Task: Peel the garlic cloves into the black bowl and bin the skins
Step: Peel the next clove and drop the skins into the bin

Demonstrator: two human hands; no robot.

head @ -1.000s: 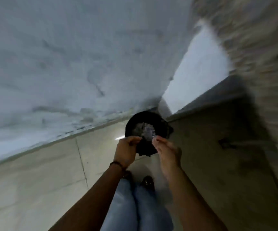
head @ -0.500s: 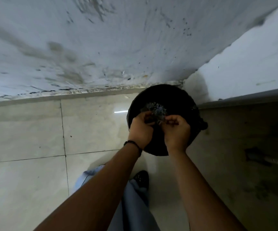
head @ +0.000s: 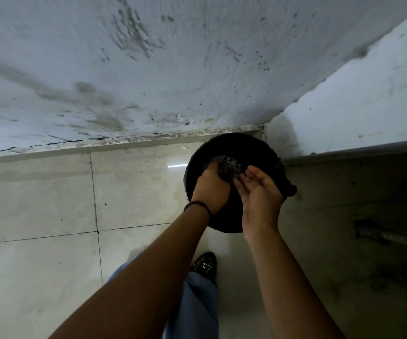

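Note:
A round black bin (head: 224,227) lined with a dark bag stands on the floor in the corner, with greyish scraps (head: 229,165) inside it. Both my hands are over its opening. My left hand (head: 211,189) shows its back to the camera; its fingers bend down into the bin and their tips are hidden, so anything it holds is out of sight. My right hand (head: 261,194) is beside it, palm turned up and fingers loosely spread, with a small pale bit on the fingertips. No garlic cloves or black bowl are in view.
A stained white wall (head: 148,69) runs behind the bin, and a second wall (head: 368,99) meets it at the right. Pale floor tiles (head: 51,204) lie to the left. A dark recess with a hose (head: 393,241) is at the right. My shoe (head: 205,264) stands just before the bin.
The view has swung and settled over the bin. My hands, pinched together half a second ago, have come apart; the right hand has opened with its palm up.

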